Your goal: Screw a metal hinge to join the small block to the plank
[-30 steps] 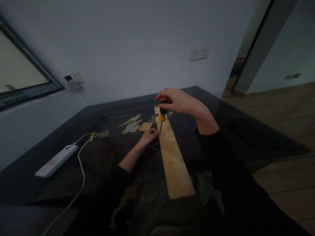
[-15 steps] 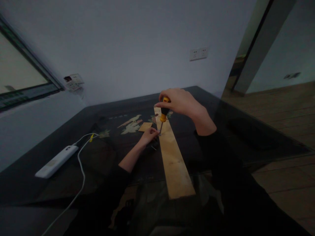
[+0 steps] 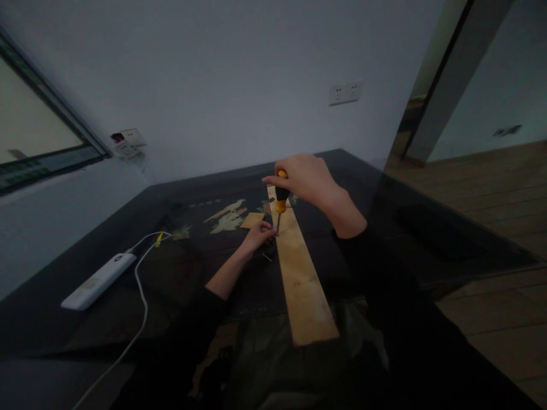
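Note:
My right hand [image 3: 308, 178] is wrapped round the top of a yellow and black screwdriver [image 3: 280, 200] that stands upright, its tip down on a long pale wooden strip [image 3: 302, 279] lying on the dark table [image 3: 179, 267]. My left hand [image 3: 258, 235] rests at the strip's left edge, its fingertips pinched right at the screwdriver tip on something too small to name. A small wooden piece [image 3: 253, 220] lies just behind my left hand.
A white power strip [image 3: 97, 281] with a white cable [image 3: 139, 307] lies on the table's left side. The table bears a painted bird pattern [image 3: 228, 216]. Wall sockets [image 3: 345, 93] sit on the far wall. A wooden floor [image 3: 491, 188] lies to the right.
My right hand has turned on the screwdriver handle and shifted slightly left. The left hand and the strip have stayed put.

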{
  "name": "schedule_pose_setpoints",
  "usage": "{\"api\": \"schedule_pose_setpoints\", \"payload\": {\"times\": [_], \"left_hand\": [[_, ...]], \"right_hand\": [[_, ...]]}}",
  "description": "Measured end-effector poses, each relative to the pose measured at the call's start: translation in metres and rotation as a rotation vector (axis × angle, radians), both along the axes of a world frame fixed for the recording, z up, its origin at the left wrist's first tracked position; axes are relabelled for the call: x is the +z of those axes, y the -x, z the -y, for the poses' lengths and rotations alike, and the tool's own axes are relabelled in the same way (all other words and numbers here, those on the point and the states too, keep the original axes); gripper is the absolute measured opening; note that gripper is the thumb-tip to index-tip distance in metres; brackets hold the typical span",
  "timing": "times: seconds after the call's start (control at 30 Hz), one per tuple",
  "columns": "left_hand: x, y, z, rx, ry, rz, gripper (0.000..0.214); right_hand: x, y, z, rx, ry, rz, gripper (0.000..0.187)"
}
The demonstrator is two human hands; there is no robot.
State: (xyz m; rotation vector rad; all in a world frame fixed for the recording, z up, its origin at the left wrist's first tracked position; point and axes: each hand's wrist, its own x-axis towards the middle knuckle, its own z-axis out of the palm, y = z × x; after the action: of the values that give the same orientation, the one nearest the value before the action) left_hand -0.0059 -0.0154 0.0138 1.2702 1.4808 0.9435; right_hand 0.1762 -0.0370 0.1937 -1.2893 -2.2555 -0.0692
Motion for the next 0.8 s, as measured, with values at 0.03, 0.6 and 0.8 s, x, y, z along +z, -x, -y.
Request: {"api": "schedule_pose_setpoints", "payload": {"times": [0.03, 0.6, 0.8], "left_hand": [[0.0, 0.0, 0.0, 0.002, 0.004, 0.001, 0.025], [0.0, -0.002, -0.002, 0.041, 0.0, -0.008, 0.026], [0.003, -0.003, 0.002, 0.019, -0.025, -0.023, 0.016]], "right_hand": [[0.0, 0.0, 0.0, -0.014, 0.004, 0.003, 0.042], [0.006, -0.018, -0.002, 0.199, 0.056, -0.019, 0.025], [0.001, -0.02, -0.009, 0.117, 0.046, -0.004, 0.034]]}}
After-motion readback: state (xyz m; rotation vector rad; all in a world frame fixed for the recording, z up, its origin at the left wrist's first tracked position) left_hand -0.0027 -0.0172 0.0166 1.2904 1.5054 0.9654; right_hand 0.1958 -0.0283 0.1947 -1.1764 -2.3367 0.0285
